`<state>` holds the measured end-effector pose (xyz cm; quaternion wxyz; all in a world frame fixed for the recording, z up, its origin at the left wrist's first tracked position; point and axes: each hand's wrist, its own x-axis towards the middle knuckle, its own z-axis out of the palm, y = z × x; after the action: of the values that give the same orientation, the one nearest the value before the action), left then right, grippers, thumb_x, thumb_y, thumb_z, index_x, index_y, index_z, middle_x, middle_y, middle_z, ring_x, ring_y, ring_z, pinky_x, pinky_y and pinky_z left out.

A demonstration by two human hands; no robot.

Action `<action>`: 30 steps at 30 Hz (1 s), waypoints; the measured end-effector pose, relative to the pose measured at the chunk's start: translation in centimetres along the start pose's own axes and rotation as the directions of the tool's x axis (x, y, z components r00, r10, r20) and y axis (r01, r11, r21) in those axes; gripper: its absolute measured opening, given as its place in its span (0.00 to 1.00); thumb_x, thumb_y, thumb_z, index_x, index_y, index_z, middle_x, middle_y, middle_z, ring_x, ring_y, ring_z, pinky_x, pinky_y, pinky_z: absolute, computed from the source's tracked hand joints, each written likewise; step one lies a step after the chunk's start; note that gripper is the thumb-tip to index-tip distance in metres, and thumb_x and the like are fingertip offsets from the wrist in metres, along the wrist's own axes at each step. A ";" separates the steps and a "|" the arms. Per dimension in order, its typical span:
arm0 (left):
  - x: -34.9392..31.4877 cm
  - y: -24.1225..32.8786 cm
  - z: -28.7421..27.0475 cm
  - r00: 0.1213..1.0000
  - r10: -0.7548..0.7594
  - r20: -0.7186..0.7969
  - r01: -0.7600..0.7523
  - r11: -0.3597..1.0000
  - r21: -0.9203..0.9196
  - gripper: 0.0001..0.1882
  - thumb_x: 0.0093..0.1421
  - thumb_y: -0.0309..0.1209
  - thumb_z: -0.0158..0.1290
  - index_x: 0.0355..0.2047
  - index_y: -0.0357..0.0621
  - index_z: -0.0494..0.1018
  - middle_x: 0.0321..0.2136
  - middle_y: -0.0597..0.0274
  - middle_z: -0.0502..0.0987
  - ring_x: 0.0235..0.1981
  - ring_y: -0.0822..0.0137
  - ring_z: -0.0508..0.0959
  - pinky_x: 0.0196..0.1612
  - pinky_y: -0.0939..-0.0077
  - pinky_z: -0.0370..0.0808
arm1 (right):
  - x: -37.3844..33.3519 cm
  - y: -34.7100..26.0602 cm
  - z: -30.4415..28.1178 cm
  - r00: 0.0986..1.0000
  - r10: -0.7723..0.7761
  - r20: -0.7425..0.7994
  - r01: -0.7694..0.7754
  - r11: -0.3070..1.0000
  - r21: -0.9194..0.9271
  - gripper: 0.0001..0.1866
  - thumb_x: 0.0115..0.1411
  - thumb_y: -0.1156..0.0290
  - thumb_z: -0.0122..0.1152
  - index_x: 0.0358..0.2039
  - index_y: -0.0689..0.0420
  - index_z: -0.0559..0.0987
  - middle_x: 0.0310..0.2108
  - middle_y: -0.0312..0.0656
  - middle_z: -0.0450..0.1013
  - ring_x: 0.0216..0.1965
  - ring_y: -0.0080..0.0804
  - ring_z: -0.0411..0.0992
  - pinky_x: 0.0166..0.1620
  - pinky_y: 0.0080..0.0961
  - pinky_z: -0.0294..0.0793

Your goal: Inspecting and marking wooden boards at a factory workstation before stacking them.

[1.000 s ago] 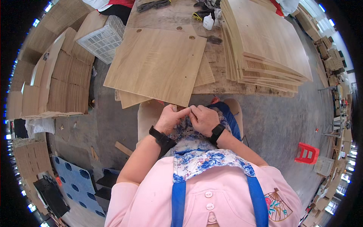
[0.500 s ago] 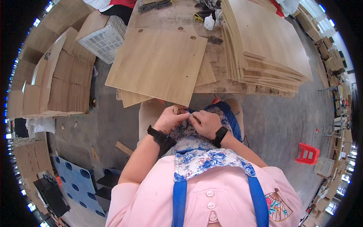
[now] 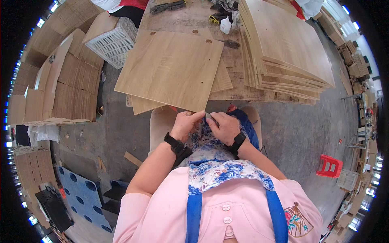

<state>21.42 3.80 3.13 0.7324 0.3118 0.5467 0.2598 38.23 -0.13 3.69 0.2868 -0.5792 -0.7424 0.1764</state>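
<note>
I judge this fine fingertip work, just beside the board (image 3: 170, 67)'s near corner: right hand (image 3: 227, 128) pinching a small grey piece (image 3: 208, 116), left hand (image 3: 184, 125) against it (its grip I can't tell); next calls for steadiness.

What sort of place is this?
Likely a furniture workshop or packing floor: a tall stack of wood-grain panels on a worn worktable, piles of cardboard to the left, and a white plastic crate beside the table.
</note>
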 end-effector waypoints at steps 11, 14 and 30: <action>1.3 -1.8 -1.6 0.978 0.013 0.209 0.022 0.986 -0.167 0.19 0.61 0.47 0.48 0.32 0.43 0.72 0.24 0.70 0.71 0.22 0.78 0.68 0.21 0.85 0.61 | 0.2 0.4 0.1 0.999 -0.043 -0.008 0.043 0.999 -0.002 0.09 0.56 0.63 0.54 0.26 0.55 0.72 0.20 0.43 0.68 0.23 0.43 0.70 0.25 0.36 0.69; 1.9 -2.5 -2.3 0.973 -0.005 0.233 0.047 0.984 -0.174 0.21 0.60 0.49 0.48 0.31 0.42 0.71 0.23 0.70 0.70 0.22 0.78 0.68 0.21 0.84 0.62 | 0.4 -0.4 -0.2 0.996 -0.085 0.008 0.085 0.996 -0.038 0.09 0.56 0.64 0.54 0.25 0.55 0.71 0.20 0.43 0.67 0.23 0.43 0.69 0.24 0.35 0.69; 2.5 -2.4 -2.0 0.991 0.003 0.136 0.010 0.995 -0.095 0.21 0.59 0.51 0.49 0.28 0.43 0.73 0.21 0.71 0.71 0.21 0.77 0.67 0.20 0.82 0.60 | 1.2 -0.7 0.1 0.996 -0.032 0.081 0.044 0.986 -0.162 0.09 0.55 0.63 0.53 0.23 0.55 0.73 0.21 0.45 0.70 0.24 0.43 0.72 0.27 0.36 0.71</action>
<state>20.31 4.36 -0.66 0.7827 0.2923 0.4828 0.2624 37.43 0.81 4.28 0.2125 -0.5791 -0.7759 0.1319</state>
